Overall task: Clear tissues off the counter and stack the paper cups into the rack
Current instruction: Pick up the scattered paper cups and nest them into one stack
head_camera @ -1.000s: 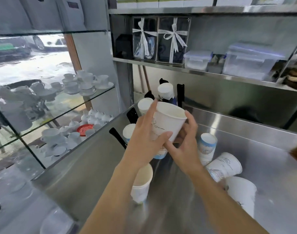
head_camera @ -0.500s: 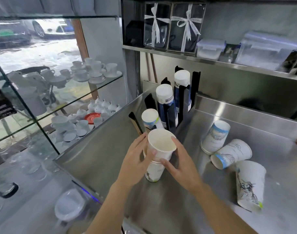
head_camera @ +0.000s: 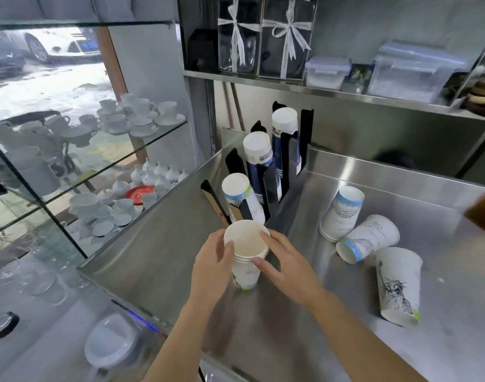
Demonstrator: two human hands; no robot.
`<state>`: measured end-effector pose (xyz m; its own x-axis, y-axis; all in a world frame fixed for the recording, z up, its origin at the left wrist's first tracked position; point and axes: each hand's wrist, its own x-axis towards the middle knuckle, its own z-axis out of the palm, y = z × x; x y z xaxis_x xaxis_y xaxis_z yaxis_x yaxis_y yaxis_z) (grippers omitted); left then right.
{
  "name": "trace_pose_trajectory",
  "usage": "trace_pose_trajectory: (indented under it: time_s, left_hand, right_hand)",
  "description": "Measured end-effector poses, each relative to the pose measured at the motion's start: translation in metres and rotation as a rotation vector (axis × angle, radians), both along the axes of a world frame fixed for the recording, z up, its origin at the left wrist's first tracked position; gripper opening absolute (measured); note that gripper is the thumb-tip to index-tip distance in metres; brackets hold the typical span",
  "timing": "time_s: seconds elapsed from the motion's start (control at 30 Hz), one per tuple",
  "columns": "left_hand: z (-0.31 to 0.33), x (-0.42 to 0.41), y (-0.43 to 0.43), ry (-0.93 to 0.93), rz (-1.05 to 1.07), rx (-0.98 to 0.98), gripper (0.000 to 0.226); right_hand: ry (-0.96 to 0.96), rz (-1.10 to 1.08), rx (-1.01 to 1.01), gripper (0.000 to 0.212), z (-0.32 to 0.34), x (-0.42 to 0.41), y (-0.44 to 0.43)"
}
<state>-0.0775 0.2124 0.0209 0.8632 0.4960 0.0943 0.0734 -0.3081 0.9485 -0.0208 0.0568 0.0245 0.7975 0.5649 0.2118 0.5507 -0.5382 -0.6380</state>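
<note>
Both forearms reach in from the bottom edge over the steel table (head_camera: 158, 252), converging on a short stack of paper cups (head_camera: 246, 257) that stands upright, mouth up, on the table in front of the rack. The left hand (head_camera: 212, 267) wraps the stack's left side, its fingers (head_camera: 228, 248) curled against the wall just under the rim, thumb near the lip. The right hand (head_camera: 286, 267) comes from the other side, palm down and wrist slightly raised, with fingertips (head_camera: 264, 235) touching the rim and thumb pressed on the wall lower down; together the two hands grasp the stack between them. To the right, well apart from the hands, three loose cups lie on the table: a tall cup (head_camera: 398, 285) nearest, tipped with its mouth toward the back, a cup on its side (head_camera: 369, 238) with its mouth facing the stack, and just behind it an upside-down cup (head_camera: 342, 213) leaning. Beyond the stack, the black rack (head_camera: 271, 183) holds three columns of upturned cups in a line running back toward the wall. Further off, a shelf (head_camera: 332, 91) carries ribboned boxes and plastic tubs.
</note>
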Motion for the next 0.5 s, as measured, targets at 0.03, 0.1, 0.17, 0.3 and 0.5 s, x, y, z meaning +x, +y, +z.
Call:
trace_pose_trajectory:
  time_s: [0.03, 0.1, 0.17, 0.3, 0.5]
  left_hand:
    - [0.0, 0.0, -0.001, 0.004, 0.043, 0.053, 0.019]
    - [0.008, 0.001, -0.006, -0.025, 0.174, 0.199, 0.039]
    - [0.026, 0.003, -0.019, -0.173, 0.259, 0.327, 0.046]
    - [0.052, 0.031, -0.067, -0.378, 0.134, 0.478, 0.035]
    - [0.021, 0.072, -0.161, -0.288, -0.245, 0.678, 0.038]
  right_hand:
    - [0.011, -0.002, 0.031, 0.062, 0.001, 0.0, -0.001]
    - [0.023, -0.063, 0.124, 0.063, 0.003, 0.001, -0.005]
    - [-0.015, -0.177, 0.199, 0.062, 0.006, 0.005, -0.015]
    - [-0.052, -0.353, 0.252, 0.057, 0.008, 0.019, -0.052]
    - [-0.103, -0.668, 0.161, 0.059, 0.0, 0.04, -0.141]
